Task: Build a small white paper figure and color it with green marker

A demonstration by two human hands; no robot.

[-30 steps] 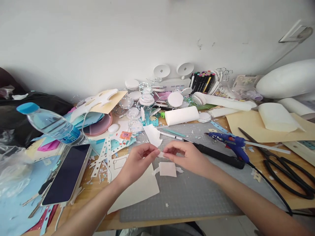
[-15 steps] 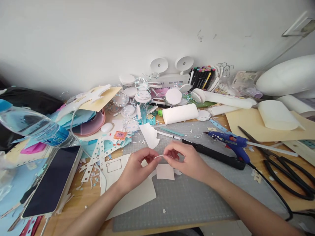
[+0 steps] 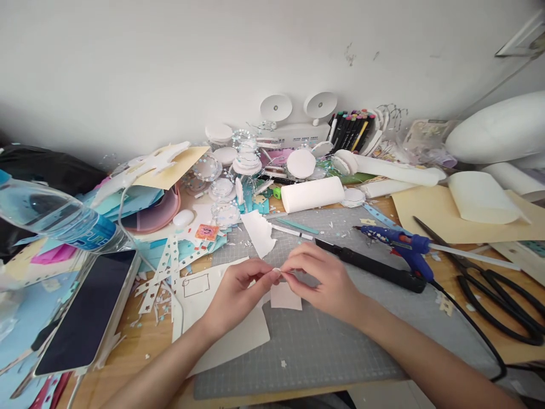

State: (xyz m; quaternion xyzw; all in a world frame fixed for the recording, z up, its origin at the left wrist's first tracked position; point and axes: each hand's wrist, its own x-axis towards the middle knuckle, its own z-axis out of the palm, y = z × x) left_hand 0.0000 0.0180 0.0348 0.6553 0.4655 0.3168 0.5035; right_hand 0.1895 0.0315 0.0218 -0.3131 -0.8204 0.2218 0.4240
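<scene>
Between the fingertips of both hands is a small, thin white strip (image 3: pixel 276 271), mostly hidden and seemingly curled; it looks like paper. My left hand (image 3: pixel 244 287) pinches its left end. My right hand (image 3: pixel 317 278) pinches the other end, with the fingertips of the two hands nearly touching. Just below them a small pale pink-white paper rectangle (image 3: pixel 286 297) lies on the grey cutting mat (image 3: pixel 332 352). Under my left hand and wrist lies a larger cream paper sheet (image 3: pixel 230 346) with a rectangle drawn on it.
To the right lie a black-handled knife (image 3: pixel 370 264), a blue glue gun (image 3: pixel 395 244) and black scissors (image 3: pixel 489 289). A white roll (image 3: pixel 313 194) and a torn white piece (image 3: pixel 259 234) sit behind my hands. At left are a phone (image 3: pixel 87 312) and a water bottle (image 3: pixel 55 213).
My hands have drawn closer together, and the white strip, stretched in a shallow arc before, now shows only as a small curl between the fingertips. The camera view has shifted slightly.
</scene>
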